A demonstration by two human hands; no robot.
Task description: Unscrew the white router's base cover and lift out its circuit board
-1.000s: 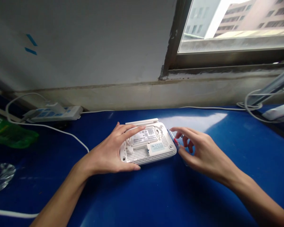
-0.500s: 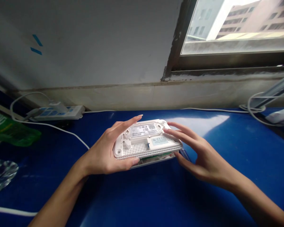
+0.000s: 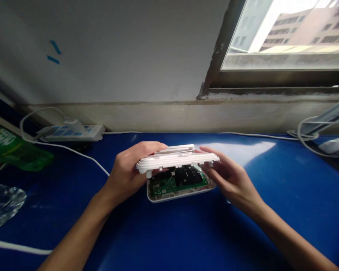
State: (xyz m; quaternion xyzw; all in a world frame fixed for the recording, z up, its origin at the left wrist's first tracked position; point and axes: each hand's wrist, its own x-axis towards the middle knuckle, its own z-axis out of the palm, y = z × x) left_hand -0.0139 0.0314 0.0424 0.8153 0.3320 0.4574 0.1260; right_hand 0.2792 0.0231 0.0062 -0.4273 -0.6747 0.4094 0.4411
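Note:
My left hand (image 3: 131, 167) and my right hand (image 3: 228, 173) grip the two ends of a white plastic cover (image 3: 177, 160). Its front edge is lifted and its labelled face is turned away from me. Below it lies the white lower casing (image 3: 175, 197), with a green circuit board (image 3: 169, 187) inside. A black part and thin wires show on the board. Both thumbs reach beneath the cover, and their tips are hidden. At the back, the cover hides how the two halves meet.
On the left are a green bottle (image 3: 19, 150), a clear plastic bottle (image 3: 5, 205) and a white power strip (image 3: 76, 132) with a cable plugged in. A coiled white cable (image 3: 305, 130) lies around a grey post (image 3: 324, 116) at right. The wall bounds the blue table (image 3: 180, 237) behind.
The cover has been tilted up at its front edge, away from the lower casing, so the circuit board now shows. Both hands have closed in on the cover. The view has shifted slightly.

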